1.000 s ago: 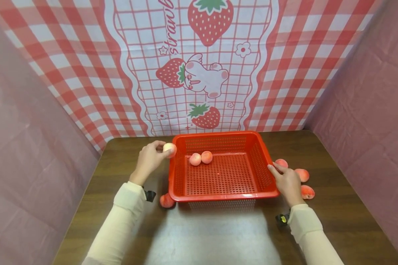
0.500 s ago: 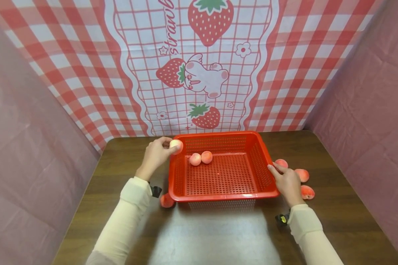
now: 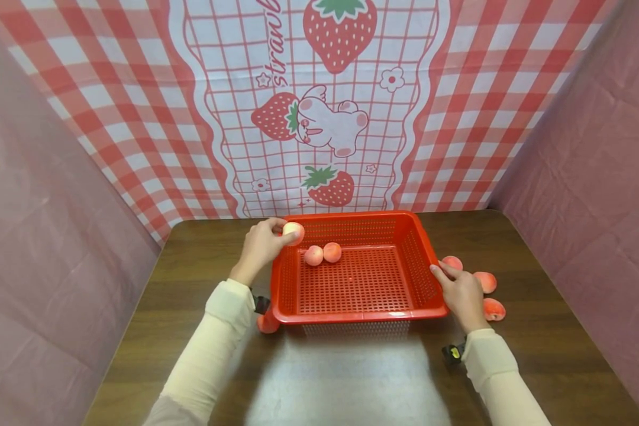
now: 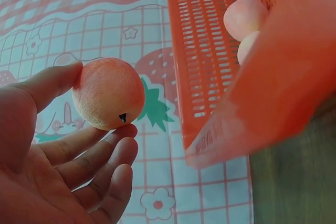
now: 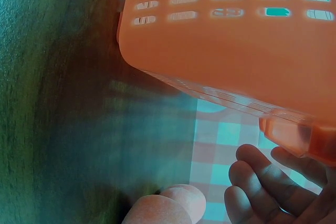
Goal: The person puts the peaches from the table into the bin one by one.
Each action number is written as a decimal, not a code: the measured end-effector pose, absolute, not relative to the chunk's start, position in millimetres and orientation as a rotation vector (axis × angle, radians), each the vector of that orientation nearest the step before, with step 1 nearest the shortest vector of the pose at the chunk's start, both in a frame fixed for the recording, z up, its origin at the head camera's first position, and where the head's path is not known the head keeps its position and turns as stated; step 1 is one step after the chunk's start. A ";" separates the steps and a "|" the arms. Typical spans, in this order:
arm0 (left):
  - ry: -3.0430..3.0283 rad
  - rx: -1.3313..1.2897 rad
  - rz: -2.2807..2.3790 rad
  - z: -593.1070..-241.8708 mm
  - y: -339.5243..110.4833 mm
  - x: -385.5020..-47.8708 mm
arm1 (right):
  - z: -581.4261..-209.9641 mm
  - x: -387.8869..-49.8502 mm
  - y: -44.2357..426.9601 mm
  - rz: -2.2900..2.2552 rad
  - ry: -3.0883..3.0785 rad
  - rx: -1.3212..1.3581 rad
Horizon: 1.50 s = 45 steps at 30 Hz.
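Note:
A pale yellow-and-red peach (image 3: pixel 294 233) is pinched between the thumb and fingers of my left hand (image 3: pixel 261 245), above the left rim of a red plastic basket (image 3: pixel 362 316). The left wrist view shows that peach (image 4: pixel 107 93) with a small dark stem, apart from the basket wall (image 4: pixel 205 51). Two peaches (image 3: pixel 313 255) lie side by side on the basket's bottom, toward the back left. At the basket's right side, my right hand (image 3: pixel 462 296) holds the rim with the thumb on top; in the right wrist view its other fingers (image 5: pixel 262 179) hang below the rim.
Three peaches (image 3: pixel 486 282) lie on the brown wooden table (image 3: pixel 543 349) right of the basket, beside the right hand. Another peach (image 3: pixel 267 323) sits at the basket's front left corner, partly covered by the left wrist camera. A checked strawberry cloth (image 3: pixel 330 136) hangs behind.
My left hand has moved right with its peach, from beside the basket's left edge to over the rim. The right hand and basket stay put.

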<state>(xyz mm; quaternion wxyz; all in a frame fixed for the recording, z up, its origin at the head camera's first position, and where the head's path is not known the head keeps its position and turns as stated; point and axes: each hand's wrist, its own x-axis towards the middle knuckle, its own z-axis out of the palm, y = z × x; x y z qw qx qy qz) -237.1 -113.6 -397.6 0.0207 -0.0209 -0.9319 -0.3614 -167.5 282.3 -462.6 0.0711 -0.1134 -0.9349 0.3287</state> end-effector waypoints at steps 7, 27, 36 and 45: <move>-2.884 -0.036 -1.141 -403.2 -103.9 -242.6 | -462.6 -166.6 282.5 1.011 -2.825 -0.362; -3.024 -0.131 -1.124 -410.0 -75.7 -258.8 | -461.8 -167.6 283.0 1.021 -2.825 -0.376; -3.136 -0.164 -1.104 -419.7 -66.2 -261.7 | -460.9 -167.0 282.3 1.020 -2.829 -0.391; -3.282 -0.171 -0.970 -432.6 -61.5 -260.8 | -460.4 -167.4 281.9 1.013 -2.815 -0.368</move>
